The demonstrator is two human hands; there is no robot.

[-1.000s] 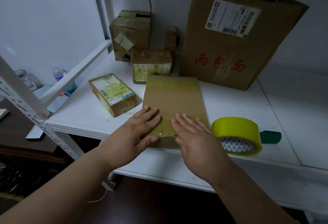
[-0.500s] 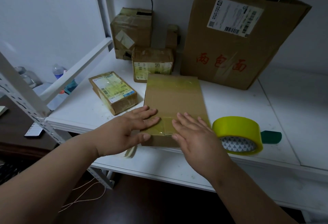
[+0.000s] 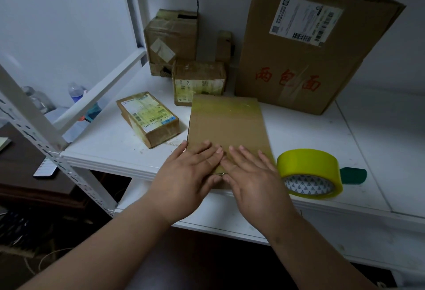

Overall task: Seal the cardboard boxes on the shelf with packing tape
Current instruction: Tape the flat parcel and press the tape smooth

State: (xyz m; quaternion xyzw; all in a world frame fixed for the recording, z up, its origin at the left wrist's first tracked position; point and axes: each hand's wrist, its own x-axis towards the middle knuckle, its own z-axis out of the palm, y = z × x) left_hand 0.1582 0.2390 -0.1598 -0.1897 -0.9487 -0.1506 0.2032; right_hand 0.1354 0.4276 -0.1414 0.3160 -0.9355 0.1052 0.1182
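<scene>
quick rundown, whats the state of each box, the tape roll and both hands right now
flat box: lying flat, taped across its far end
left hand: fingers straight, pressing the near end of the flat box
right hand: fingers straight, pressing beside the left
tape roll: on its side, untouched
large box: upright, top flaps open
labelled box: closed, taped
rear box: top partly open

The flat box (image 3: pixel 226 124) is plain brown cardboard with a yellowish, glossy band of tape across its far end. The tape roll (image 3: pixel 309 171) is bright yellow-green, its core white with a pattern of small dark triangles; a dark green tab (image 3: pixel 353 176) shows behind it. The big carton (image 3: pixel 305 48) is brown with red characters and a white printed label. The shelf (image 3: pixel 110 142) is white.
</scene>
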